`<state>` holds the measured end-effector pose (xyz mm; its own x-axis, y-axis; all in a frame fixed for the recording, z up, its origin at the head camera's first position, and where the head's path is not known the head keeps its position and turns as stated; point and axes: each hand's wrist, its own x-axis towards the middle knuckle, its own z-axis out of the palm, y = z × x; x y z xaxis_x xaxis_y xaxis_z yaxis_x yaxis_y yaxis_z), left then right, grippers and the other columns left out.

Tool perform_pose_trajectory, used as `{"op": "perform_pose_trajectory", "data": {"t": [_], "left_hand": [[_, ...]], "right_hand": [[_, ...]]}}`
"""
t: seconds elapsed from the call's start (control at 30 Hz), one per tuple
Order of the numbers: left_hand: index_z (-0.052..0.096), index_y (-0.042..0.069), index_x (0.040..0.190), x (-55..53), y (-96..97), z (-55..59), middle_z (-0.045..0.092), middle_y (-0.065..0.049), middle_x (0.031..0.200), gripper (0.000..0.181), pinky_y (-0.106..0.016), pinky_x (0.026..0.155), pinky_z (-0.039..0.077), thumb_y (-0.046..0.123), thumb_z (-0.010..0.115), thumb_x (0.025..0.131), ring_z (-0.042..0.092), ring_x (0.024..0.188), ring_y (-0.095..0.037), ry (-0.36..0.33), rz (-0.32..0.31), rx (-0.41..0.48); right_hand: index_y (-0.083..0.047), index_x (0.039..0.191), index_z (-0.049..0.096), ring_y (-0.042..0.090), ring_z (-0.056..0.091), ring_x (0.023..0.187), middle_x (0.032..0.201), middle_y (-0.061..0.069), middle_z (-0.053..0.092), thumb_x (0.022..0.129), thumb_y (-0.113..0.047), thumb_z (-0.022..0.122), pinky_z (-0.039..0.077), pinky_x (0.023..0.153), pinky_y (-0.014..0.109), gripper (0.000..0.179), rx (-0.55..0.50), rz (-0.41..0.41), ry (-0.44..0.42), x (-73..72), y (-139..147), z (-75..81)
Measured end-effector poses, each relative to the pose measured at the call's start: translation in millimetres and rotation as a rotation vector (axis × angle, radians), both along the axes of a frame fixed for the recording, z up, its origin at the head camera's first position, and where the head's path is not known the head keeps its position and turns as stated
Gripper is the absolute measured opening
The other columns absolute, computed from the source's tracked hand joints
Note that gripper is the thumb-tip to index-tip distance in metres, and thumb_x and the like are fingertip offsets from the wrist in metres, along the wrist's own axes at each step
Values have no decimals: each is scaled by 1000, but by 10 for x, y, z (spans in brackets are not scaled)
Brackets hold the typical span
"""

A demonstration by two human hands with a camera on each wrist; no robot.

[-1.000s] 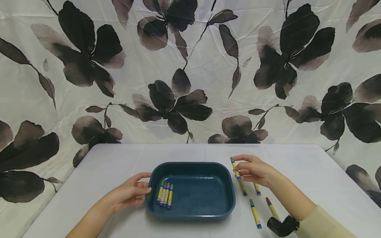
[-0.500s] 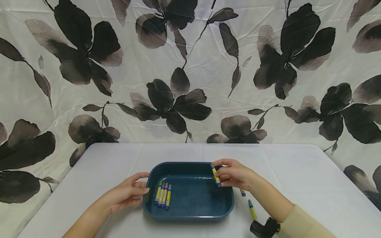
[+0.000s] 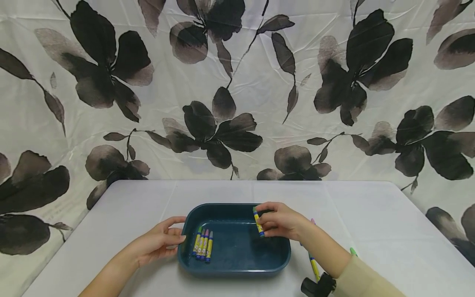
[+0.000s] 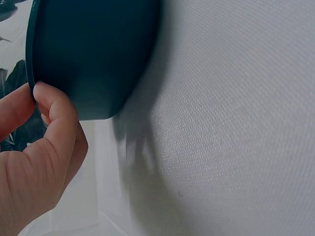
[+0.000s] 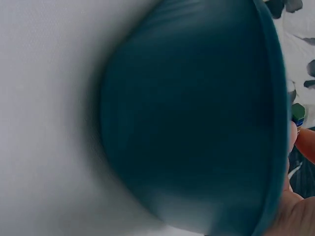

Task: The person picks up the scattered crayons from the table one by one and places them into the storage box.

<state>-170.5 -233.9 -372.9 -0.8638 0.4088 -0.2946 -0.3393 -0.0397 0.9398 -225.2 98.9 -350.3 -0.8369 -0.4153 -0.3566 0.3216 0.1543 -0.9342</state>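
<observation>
My left hand (image 3: 157,241) pinches the left rim of a dark teal plastic tray (image 3: 230,272); in the left wrist view, thumb and finger (image 4: 54,105) meet at that rim. Inside the tray's left part, several yellow-wrapped crayons (image 3: 203,244) lie side by side. My right hand (image 3: 283,220) holds a green crayon (image 3: 258,222) upright and slightly tilted, over the tray's right side. From the right wrist view, the tray's outer wall (image 5: 197,118) hides most of the hand, and only the crayon's green end (image 5: 298,111) shows past the rim.
On the white table (image 3: 371,214), right of the tray, lie more crayons, partly hidden by my right arm: a green-tipped one (image 3: 314,266), a pink tip (image 3: 313,221) and a bright green tip (image 3: 353,251). A floral cloth (image 3: 237,82) hangs behind the table.
My right hand has moved left with the green crayon, from above the table beside the tray to over the tray's right side. The left hand keeps its place on the rim.
</observation>
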Motion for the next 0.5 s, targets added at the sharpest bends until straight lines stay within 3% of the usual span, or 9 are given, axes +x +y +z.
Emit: {"op": "perform_pose_trajectory", "data": {"t": [0.5], "left_hand": [[15, 0, 143, -10, -15, -26, 54, -6, 95, 65, -18, 64, 48, 1, 54, 91, 54, 75, -10, -13, 3, 7]], "right_hand": [[2, 120, 52, 13, 54, 61, 78, 9, 58, 79, 2, 63, 52, 55, 23, 42, 43, 24, -2, 110, -336, -194]]}}
